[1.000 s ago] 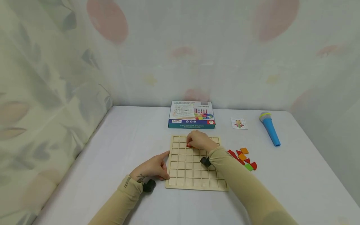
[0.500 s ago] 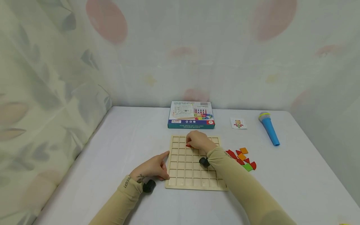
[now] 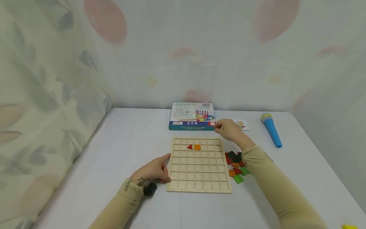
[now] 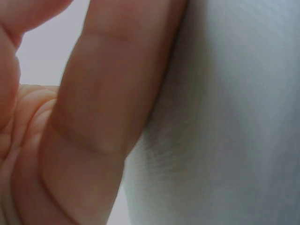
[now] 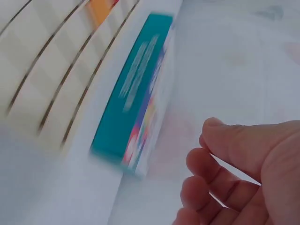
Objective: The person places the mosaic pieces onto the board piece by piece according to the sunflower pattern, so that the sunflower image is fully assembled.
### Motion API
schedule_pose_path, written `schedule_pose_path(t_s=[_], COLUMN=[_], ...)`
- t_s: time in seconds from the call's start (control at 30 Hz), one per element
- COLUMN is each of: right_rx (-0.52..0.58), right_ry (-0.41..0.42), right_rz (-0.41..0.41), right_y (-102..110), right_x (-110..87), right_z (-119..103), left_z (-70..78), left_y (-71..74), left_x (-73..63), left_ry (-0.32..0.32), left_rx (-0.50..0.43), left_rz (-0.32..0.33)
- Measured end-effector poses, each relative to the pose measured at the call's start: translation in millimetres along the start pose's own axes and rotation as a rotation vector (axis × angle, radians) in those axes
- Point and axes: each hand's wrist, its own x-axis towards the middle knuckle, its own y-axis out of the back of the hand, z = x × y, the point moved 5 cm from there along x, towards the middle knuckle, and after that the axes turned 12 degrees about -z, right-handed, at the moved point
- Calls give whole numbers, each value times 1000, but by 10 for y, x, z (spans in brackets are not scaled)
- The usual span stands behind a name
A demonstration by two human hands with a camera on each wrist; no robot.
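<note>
A wooden grid board [image 3: 198, 184] lies flat on the table. In its second row sit a red triangle piece [image 3: 190, 147] and an orange square piece [image 3: 197, 147] side by side. My left hand [image 3: 154, 170] rests on the table against the board's left edge, fingers relaxed. My right hand [image 3: 231, 129] hovers above the board's far right corner, near the teal box [image 3: 191, 117], fingers loosely curled and holding nothing [image 5: 234, 168]. Loose red, orange and green pieces [image 3: 236, 168] lie right of the board, partly hidden by my right sleeve.
A small picture card [image 3: 243, 124] and a blue toy microphone [image 3: 271, 128] lie at the back right. Patterned curtains close off the table's left and far sides. The left wrist view shows only fingers against the white tablecloth [image 4: 234, 117].
My right hand has lifted off the board and moved right and back, leaving the red triangle beside the orange square. The left hand stayed put.
</note>
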Motion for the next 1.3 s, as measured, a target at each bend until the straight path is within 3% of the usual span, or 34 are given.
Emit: schedule_pose_path(t_s=[0.13,0.37,0.77,1.3], right_rx=[-46,-87,-99,-80], right_ry=[-64,-152,-239,-258], right_rz=[-22,-151,-236,-222], right_y=[13,-229,-391,-430], right_x=[-170,-347,-521,-432], right_z=[282,575,834,879], left_z=[-6,-11,43,5], left_y=[14,26,19,-2], left_x=[-12,-31,-62,-8], left_ry=[4,18,15,6], left_rx=[-8,-28,-25,-18], left_rz=[4,4,17,-5])
